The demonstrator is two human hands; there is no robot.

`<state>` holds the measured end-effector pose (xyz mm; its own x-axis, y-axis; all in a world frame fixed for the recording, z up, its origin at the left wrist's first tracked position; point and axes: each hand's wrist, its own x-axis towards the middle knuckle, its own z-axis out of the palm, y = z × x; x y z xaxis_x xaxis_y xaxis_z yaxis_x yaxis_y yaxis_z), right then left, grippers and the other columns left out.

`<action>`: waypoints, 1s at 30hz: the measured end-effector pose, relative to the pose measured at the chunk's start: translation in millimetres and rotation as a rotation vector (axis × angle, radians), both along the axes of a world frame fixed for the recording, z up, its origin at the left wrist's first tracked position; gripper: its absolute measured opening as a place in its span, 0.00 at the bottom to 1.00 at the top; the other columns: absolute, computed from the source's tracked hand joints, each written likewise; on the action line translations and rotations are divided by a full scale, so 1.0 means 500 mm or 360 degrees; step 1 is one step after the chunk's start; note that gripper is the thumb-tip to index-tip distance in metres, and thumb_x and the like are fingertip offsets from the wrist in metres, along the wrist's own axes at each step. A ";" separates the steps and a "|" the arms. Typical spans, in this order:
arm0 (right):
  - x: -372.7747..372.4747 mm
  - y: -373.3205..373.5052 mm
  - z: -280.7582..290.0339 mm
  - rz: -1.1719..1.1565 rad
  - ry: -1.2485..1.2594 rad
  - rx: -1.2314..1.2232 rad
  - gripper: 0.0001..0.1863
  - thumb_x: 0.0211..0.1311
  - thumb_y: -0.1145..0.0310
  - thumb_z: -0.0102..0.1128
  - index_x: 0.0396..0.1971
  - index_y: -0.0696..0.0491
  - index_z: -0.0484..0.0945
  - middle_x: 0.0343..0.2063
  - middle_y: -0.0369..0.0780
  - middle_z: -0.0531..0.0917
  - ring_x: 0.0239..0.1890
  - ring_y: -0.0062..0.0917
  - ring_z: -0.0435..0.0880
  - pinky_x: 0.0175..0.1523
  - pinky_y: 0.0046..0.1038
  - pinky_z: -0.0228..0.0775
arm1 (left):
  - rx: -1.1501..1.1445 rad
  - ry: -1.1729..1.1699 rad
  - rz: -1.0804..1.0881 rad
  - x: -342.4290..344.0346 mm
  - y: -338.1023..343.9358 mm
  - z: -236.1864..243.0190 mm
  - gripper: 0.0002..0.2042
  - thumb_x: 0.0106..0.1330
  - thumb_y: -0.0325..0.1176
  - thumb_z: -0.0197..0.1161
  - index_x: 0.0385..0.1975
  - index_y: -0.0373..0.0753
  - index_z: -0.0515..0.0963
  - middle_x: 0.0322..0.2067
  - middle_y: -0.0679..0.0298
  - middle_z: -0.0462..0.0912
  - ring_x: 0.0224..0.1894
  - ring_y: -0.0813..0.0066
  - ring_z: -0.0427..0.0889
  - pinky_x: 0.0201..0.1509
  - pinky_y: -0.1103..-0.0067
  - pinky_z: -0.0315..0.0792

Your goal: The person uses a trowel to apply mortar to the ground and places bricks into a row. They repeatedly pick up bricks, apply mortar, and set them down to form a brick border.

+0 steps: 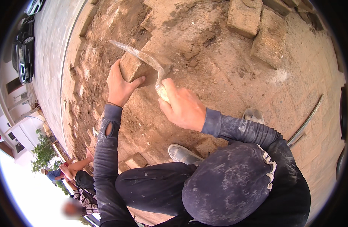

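Gripping a sandy paving block in the left hand, fingers curled; right hand clenched round a trowel above bare dirt ground, loose blocks beyond.

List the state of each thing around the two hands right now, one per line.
Left hand: gripping the tan paving brick's near side.
Right hand: closed on the tool's pale handle.
Tan rectangular paving brick: held at the left hand, dirt-caked.
Curved metal pick blade: lying across the brick's top.
Two loose sandy blocks: resting on the soil, apart from the hands.
Long metal bar: lying flat on the paving.
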<state>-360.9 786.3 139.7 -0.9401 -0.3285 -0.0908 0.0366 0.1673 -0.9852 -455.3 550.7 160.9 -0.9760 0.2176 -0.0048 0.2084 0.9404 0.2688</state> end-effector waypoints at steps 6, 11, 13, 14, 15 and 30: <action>-0.071 -0.001 -0.070 0.0124 -0.0170 0.0097 0.20 0.63 0.67 0.55 0.48 0.63 0.62 0.23 0.59 0.79 0.26 0.56 0.81 0.33 0.52 0.70 | -0.0046 -0.0027 0.0034 0.010 0.002 -0.001 0.46 0.45 0.50 0.79 0.62 0.30 0.65 0.53 0.46 0.75 0.57 0.48 0.74 0.62 0.60 0.66; -0.059 0.002 -0.061 0.0027 0.0022 0.0194 0.18 0.62 0.68 0.54 0.44 0.64 0.62 0.25 0.60 0.81 0.31 0.57 0.83 0.38 0.51 0.75 | -0.0111 0.0021 -0.0042 0.003 -0.002 0.000 0.47 0.48 0.49 0.79 0.64 0.30 0.63 0.57 0.45 0.74 0.59 0.49 0.75 0.64 0.63 0.68; -0.037 0.024 -0.007 0.0029 -0.0059 0.0103 0.18 0.62 0.68 0.54 0.44 0.64 0.62 0.25 0.60 0.81 0.31 0.57 0.83 0.38 0.51 0.74 | -0.0120 0.0031 -0.0029 0.006 0.000 0.001 0.47 0.48 0.49 0.79 0.64 0.31 0.63 0.57 0.46 0.74 0.59 0.49 0.75 0.64 0.63 0.68; -0.027 0.028 -0.001 0.0015 -0.0020 0.0040 0.18 0.62 0.68 0.54 0.44 0.64 0.61 0.25 0.61 0.80 0.31 0.57 0.82 0.37 0.52 0.73 | -0.0124 0.0034 -0.0030 0.006 0.005 0.002 0.46 0.48 0.49 0.79 0.64 0.31 0.63 0.57 0.46 0.73 0.59 0.49 0.75 0.64 0.63 0.68; -0.021 0.026 -0.007 0.0031 -0.0044 0.0068 0.18 0.63 0.68 0.54 0.44 0.64 0.62 0.25 0.60 0.80 0.30 0.57 0.83 0.37 0.51 0.73 | -0.0098 -0.0010 -0.0001 0.008 0.011 -0.001 0.47 0.47 0.49 0.79 0.64 0.30 0.63 0.57 0.46 0.73 0.60 0.49 0.74 0.64 0.63 0.67; -0.122 0.068 -0.139 0.0164 -0.0354 0.0479 0.21 0.64 0.64 0.55 0.49 0.64 0.65 0.30 0.58 0.83 0.29 0.54 0.84 0.38 0.49 0.76 | 0.0150 -0.0067 0.0019 -0.003 -0.007 0.008 0.52 0.47 0.51 0.78 0.67 0.29 0.58 0.61 0.45 0.68 0.65 0.50 0.68 0.70 0.64 0.62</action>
